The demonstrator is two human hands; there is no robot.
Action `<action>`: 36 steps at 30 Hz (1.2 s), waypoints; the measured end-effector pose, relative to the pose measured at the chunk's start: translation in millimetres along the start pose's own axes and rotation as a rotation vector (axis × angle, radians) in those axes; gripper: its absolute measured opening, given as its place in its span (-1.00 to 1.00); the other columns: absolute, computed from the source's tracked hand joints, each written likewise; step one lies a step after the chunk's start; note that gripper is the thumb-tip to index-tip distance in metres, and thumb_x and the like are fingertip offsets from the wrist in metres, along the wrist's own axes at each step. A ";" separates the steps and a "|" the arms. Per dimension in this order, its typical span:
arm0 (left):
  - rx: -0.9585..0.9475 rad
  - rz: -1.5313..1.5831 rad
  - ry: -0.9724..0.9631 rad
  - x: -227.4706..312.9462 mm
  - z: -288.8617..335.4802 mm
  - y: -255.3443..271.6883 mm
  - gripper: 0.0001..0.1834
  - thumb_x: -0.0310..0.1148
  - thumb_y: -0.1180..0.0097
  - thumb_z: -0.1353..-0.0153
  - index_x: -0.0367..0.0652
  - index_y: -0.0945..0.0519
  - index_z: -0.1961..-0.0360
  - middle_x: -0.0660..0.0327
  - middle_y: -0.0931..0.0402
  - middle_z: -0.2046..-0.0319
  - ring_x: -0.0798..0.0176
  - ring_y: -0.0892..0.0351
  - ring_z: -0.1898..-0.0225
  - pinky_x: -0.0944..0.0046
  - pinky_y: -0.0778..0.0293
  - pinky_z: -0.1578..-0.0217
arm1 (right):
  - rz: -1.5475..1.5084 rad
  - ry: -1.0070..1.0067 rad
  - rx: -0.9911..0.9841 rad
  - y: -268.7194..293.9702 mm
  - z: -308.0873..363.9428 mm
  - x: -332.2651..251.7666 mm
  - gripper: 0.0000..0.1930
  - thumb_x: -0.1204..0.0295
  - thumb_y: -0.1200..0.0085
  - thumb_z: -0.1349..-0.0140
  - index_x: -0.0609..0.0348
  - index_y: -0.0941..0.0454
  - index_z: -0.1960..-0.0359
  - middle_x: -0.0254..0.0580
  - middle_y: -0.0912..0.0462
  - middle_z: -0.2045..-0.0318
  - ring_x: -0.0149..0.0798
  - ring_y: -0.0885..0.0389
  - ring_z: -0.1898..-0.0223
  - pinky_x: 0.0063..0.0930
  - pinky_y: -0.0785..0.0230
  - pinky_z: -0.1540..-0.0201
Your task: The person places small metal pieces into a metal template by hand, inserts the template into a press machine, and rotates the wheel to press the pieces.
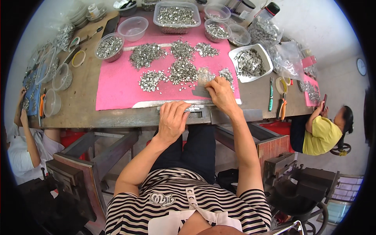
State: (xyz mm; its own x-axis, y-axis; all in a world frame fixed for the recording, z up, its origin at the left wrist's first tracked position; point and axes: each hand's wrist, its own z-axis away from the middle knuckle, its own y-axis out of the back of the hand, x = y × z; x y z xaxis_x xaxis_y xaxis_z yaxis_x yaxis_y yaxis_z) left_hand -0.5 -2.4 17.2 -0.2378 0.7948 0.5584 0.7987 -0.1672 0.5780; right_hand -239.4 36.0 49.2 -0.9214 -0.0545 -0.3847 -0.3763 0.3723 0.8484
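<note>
At the table's front edge my left hand [171, 120] is closed, its fingertips down on a narrow metal fixture [200, 111]. What its thumb and fingers pinch is too small to make out. To the right and slightly farther in, my right hand [222, 94] grips a flat dark-grey plate [200, 92] just above the pink mat [117, 88]. Beyond that plate lies a patch of small pale metal pieces [205, 74]. Several heaps of small shiny metal pieces [183, 71] cover the mat ahead of both hands.
Tubs of metal pieces [176, 15] line the back, with a white square dish [250, 62] at the right. A green-handled tool [270, 94] and orange-handled pliers [282, 106] lie farther right. Other people work at either side, one in a yellow top [323, 135].
</note>
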 end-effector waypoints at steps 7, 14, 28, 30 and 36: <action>-0.003 -0.001 0.001 -0.9 0.0 0.5 -0.62 -0.52 -0.29 -0.14 -0.18 -0.59 -0.02 0.14 -0.56 0.07 0.04 -0.53 0.02 0.03 -0.33 -0.07 | -0.095 0.059 -0.025 8.6 1.0 8.3 -0.91 0.55 -0.22 -0.21 0.13 -0.69 0.26 -0.14 -0.52 0.35 -0.04 -0.50 0.23 -0.17 -0.35 0.12; -0.001 -0.001 -0.003 1.4 -1.3 0.8 -0.62 -0.53 -0.29 -0.13 -0.18 -0.59 -0.02 0.14 -0.56 0.07 0.04 -0.53 0.02 0.03 -0.33 -0.07 | -0.004 0.189 -0.040 0.1 -1.2 13.6 -0.88 0.58 -0.26 -0.18 0.11 -0.71 0.25 -0.19 -0.54 0.37 -0.09 -0.50 0.26 -0.23 -0.38 0.15; 0.007 0.004 -0.005 0.2 -0.9 -0.5 -0.62 -0.51 -0.30 -0.13 -0.18 -0.59 -0.02 0.15 -0.56 0.08 0.03 -0.53 0.02 0.03 -0.33 -0.07 | -0.131 0.112 -0.062 7.7 2.2 17.4 -0.87 0.58 -0.22 -0.19 0.10 -0.67 0.23 -0.15 -0.50 0.37 -0.06 -0.51 0.23 -0.19 -0.36 0.14; 0.007 0.001 -0.004 -0.5 0.1 -0.3 -0.62 -0.51 -0.30 -0.13 -0.18 -0.59 -0.02 0.15 -0.56 0.08 0.04 -0.53 0.02 0.03 -0.33 -0.07 | -0.127 0.119 -0.055 8.4 4.2 16.0 -0.86 0.58 -0.22 -0.18 0.10 -0.68 0.23 -0.16 -0.50 0.37 -0.07 -0.51 0.24 -0.19 -0.36 0.14; 0.004 0.002 -0.004 0.7 -0.4 0.5 -0.62 -0.51 -0.29 -0.14 -0.18 -0.59 -0.02 0.14 -0.56 0.08 0.04 -0.53 0.02 0.03 -0.33 -0.07 | -0.073 0.198 -0.062 7.8 6.5 20.2 -0.85 0.56 -0.25 -0.17 0.07 -0.68 0.23 -0.19 -0.50 0.36 -0.10 -0.51 0.24 -0.19 -0.34 0.13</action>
State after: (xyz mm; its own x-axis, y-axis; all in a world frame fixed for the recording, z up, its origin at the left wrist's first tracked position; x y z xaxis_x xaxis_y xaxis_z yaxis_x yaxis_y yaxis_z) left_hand -0.4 -2.1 18.1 -0.2339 0.7968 0.5571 0.8015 -0.1663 0.5744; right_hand -260.3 43.8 45.6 -0.8904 -0.2621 -0.3721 -0.4420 0.3030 0.8443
